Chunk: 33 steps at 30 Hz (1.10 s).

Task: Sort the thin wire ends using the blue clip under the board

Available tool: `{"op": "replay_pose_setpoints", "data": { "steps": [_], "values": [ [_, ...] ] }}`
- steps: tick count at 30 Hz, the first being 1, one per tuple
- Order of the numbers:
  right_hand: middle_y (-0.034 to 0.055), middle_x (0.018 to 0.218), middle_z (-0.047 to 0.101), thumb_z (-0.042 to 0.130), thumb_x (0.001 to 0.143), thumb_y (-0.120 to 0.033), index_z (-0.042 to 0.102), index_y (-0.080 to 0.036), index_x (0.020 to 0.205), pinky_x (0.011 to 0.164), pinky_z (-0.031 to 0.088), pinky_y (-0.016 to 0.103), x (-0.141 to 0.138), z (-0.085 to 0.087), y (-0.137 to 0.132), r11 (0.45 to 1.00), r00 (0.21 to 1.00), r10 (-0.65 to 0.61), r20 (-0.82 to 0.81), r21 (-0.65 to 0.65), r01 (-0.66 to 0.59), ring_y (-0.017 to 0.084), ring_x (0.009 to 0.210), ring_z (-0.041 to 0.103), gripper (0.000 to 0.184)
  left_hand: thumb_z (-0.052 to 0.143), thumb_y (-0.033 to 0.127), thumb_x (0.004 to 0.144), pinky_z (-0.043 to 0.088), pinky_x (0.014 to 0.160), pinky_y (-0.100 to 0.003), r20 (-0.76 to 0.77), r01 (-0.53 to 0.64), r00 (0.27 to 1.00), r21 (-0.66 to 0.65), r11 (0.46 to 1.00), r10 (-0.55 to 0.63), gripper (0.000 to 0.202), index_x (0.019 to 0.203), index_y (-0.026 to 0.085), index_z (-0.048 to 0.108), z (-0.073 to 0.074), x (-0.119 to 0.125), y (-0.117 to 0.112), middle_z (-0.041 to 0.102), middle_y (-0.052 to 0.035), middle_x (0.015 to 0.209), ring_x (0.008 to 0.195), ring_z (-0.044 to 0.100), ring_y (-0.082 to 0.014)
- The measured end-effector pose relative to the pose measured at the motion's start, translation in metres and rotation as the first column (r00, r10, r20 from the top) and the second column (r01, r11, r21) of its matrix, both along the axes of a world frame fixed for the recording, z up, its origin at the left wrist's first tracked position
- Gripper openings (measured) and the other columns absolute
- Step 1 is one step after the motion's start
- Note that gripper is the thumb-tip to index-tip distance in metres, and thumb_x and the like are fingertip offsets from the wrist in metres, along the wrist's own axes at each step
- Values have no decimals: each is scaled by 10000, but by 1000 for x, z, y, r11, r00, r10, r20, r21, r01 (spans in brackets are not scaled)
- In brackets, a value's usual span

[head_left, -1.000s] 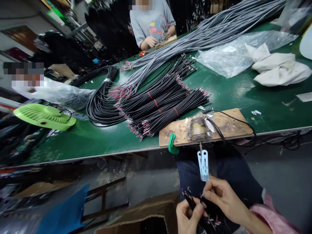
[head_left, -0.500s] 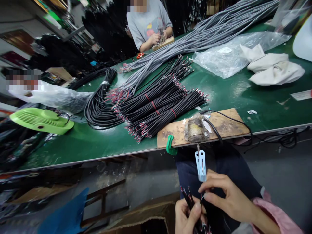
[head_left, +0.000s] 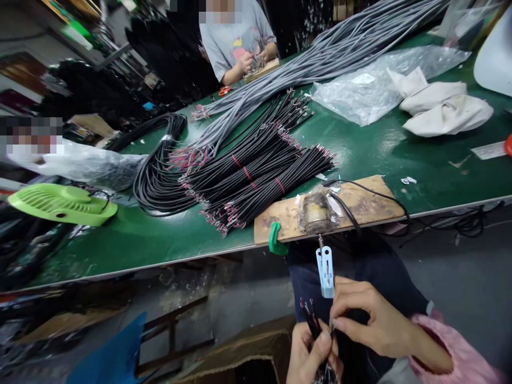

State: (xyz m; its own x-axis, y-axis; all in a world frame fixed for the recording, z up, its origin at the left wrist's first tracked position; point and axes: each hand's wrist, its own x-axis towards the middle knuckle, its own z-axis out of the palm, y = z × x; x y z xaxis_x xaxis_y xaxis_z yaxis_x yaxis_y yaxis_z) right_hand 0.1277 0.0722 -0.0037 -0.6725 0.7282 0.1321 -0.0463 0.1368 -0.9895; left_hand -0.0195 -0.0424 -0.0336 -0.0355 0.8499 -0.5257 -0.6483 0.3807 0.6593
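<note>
Low in the head view, my left hand point(head_left: 310, 352) is closed around a small bunch of black cables point(head_left: 311, 322) whose stripped red and white wire ends point up. My right hand point(head_left: 370, 317) pinches one wire end of that bunch between thumb and forefinger. Just above my hands a pale blue clip point(head_left: 326, 265) hangs below a soldering iron tip that sticks out from a wrapped holder point(head_left: 316, 212) on a wooden board point(head_left: 360, 205). The board is clamped to the green table's point(head_left: 160, 240) front edge by a green clamp point(head_left: 276, 240).
Tied bundles of black cables point(head_left: 256, 173), a coil of black cable point(head_left: 160, 170) and long grey cables point(head_left: 320, 58) lie on the table. A green fan point(head_left: 60, 202) sits left; plastic bags point(head_left: 368, 88) and white cloth point(head_left: 440, 104) right. Another person point(head_left: 236, 40) works at the far end. A cardboard box point(head_left: 240, 357) stands below.
My hands have stayed together below the iron, the right hand shifting slightly down onto the wire ends. The view has drifted a little to the right.
</note>
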Motion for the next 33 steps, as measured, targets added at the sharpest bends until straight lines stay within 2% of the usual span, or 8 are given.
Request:
{"op": "replay_pose_setpoints", "data": {
  "steps": [5,12,15,20,23,27,30,33],
  "values": [
    [20,618,596,597,758,-90,681,-173,667,597,416,294,-7,-8,-11,992,992,-118,43,-50,120,172,623,525,149,764,468,767,306,331,-123,28,-14,1000,49,999,13,349,821,175,582,-3,4,2,554,66,488,296,417,-17],
    [19,685,623,684,739,-156,729,-142,750,589,415,267,-11,-24,-20,900,989,-107,-106,-433,51,146,624,526,49,762,551,715,406,361,-205,73,34,997,0,999,-34,419,741,186,558,-7,5,3,489,63,479,334,477,-83],
    [39,746,674,771,753,-231,767,-166,828,668,431,297,-11,-19,-15,931,983,-83,-164,-363,18,174,706,561,99,762,563,704,416,359,-226,48,43,998,-32,999,-41,426,738,187,564,-6,4,4,488,58,462,335,510,-114],
    [25,646,602,710,847,-389,698,-177,645,709,410,328,-13,-12,-16,958,974,-200,-110,-229,171,180,688,525,293,766,506,734,435,365,-221,129,4,992,41,999,-9,370,778,193,572,-8,6,6,508,72,453,317,543,-121],
    [14,720,550,669,849,-499,623,-164,727,637,409,279,-14,-18,-20,902,970,-78,-229,-430,-29,152,660,515,360,748,421,792,423,364,-175,117,19,992,136,991,-36,262,792,186,633,-5,5,9,572,57,471,319,557,-92],
    [-18,685,498,668,831,-539,530,-163,797,556,379,226,-13,-24,-15,699,888,99,-450,-604,-384,110,566,476,402,784,297,786,410,386,-127,-49,38,998,241,970,-27,117,850,232,711,10,-1,19,716,16,593,397,615,-74],
    [-22,708,465,648,857,-515,533,-161,798,593,366,227,-9,-18,0,761,925,89,-369,-575,-302,120,630,447,376,804,295,755,429,426,-147,-293,87,956,351,933,21,101,795,230,739,23,-7,28,744,11,641,411,609,-66],
    [-18,731,470,635,868,-509,580,-157,799,642,367,239,-7,-4,20,859,971,-41,-234,-506,-85,135,689,434,363,823,288,717,467,542,-180,-564,173,815,460,871,136,94,751,230,757,32,-13,35,723,12,561,475,624,-96]
  ]
}}
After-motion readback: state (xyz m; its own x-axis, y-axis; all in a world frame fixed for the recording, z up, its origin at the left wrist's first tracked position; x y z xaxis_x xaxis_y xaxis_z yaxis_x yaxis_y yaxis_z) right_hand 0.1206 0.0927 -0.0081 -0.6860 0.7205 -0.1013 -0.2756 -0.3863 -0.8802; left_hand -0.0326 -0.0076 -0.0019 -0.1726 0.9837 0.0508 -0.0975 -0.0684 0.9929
